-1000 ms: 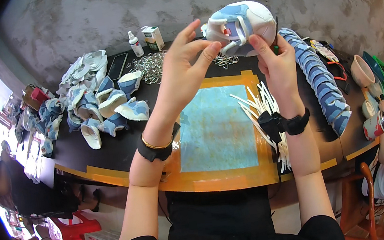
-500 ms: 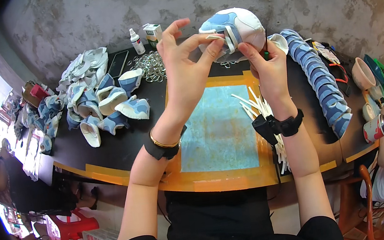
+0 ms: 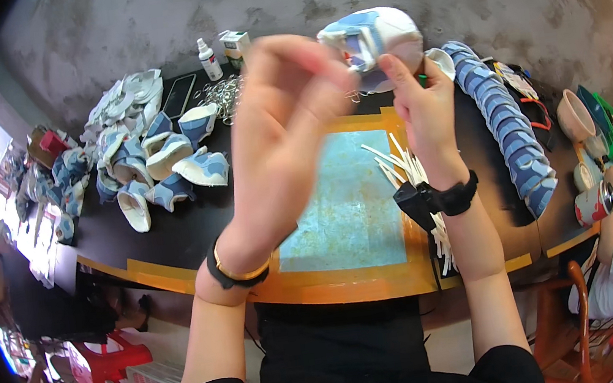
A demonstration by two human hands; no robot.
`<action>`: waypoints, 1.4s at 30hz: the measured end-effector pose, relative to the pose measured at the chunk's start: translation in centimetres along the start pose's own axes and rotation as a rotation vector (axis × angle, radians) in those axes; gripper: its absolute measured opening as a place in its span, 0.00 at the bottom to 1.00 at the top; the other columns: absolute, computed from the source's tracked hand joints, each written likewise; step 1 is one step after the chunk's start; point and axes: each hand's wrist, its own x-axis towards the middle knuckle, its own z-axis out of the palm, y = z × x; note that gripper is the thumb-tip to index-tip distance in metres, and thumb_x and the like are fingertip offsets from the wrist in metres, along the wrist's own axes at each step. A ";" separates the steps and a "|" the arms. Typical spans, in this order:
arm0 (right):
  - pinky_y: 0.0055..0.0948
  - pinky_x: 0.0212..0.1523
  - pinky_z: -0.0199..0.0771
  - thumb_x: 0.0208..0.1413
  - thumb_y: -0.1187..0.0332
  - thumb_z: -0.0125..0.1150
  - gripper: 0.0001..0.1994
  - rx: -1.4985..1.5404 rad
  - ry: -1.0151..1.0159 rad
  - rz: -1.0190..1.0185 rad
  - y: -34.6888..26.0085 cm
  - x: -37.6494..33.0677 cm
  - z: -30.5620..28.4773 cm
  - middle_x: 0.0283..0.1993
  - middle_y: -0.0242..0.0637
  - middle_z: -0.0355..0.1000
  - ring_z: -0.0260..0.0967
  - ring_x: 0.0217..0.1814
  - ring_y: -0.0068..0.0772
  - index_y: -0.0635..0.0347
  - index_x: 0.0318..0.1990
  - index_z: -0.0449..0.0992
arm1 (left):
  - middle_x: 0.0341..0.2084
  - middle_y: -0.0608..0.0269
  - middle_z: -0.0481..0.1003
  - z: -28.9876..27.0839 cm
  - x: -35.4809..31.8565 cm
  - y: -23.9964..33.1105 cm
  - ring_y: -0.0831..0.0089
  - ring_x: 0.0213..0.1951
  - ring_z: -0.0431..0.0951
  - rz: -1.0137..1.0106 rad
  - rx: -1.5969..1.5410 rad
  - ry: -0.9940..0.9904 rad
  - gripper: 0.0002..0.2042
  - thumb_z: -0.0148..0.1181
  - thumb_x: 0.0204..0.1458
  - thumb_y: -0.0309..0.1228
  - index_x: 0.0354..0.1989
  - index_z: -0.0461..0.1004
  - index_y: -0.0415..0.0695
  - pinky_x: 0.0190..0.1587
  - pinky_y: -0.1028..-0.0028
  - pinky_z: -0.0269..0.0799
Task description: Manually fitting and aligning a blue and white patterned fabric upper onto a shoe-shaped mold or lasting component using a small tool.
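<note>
Shoe [image 3: 379, 35] could twist if the right hand [image 3: 419, 101], pinching it, loosens; left hand [image 3: 280, 130] too blurred to tell.

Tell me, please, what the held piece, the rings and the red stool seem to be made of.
Held piece: probably matte cloth, its white and blue panels showing no shine. Rings: likely polished metal, being silvery with bright glints. Red stool: apparently moulded plastic, smooth and evenly coloured.

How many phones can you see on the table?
1: the dark phone lies between the white pile and the metal rings. Others might be hidden under things.
</note>
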 end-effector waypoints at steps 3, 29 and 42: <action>0.14 0.13 0.40 0.51 0.66 0.68 0.09 -0.075 0.138 0.027 0.1 0.2 -0.1 0.18 0.19 0.63 0.47 0.13 0.06 0.58 0.30 0.74 | 0.36 0.57 0.69 1.3 -2.3 1.9 0.75 0.32 0.69 0.082 0.256 -0.474 0.11 0.59 0.48 0.19 0.36 0.64 0.43 0.36 0.78 0.66; 0.16 0.13 0.36 0.52 0.70 0.66 0.07 -0.101 0.121 0.025 -1.1 -0.3 -0.2 0.19 0.18 0.61 0.45 0.13 0.06 0.61 0.32 0.74 | 0.47 0.50 0.64 0.9 -3.5 2.9 0.67 0.48 0.69 -0.249 -0.146 -0.210 0.18 0.49 0.48 0.12 0.44 0.55 0.43 0.45 0.73 0.65; 0.15 0.17 0.43 0.49 0.64 0.69 0.11 -0.205 -0.252 0.033 -2.0 0.8 -1.7 0.18 0.17 0.62 0.49 0.16 0.07 0.61 0.33 0.78 | 0.47 0.59 0.74 -3.2 2.7 -4.1 0.71 0.49 0.73 -0.633 -0.330 0.055 0.23 0.54 0.57 0.48 0.50 0.72 0.40 0.54 0.74 0.64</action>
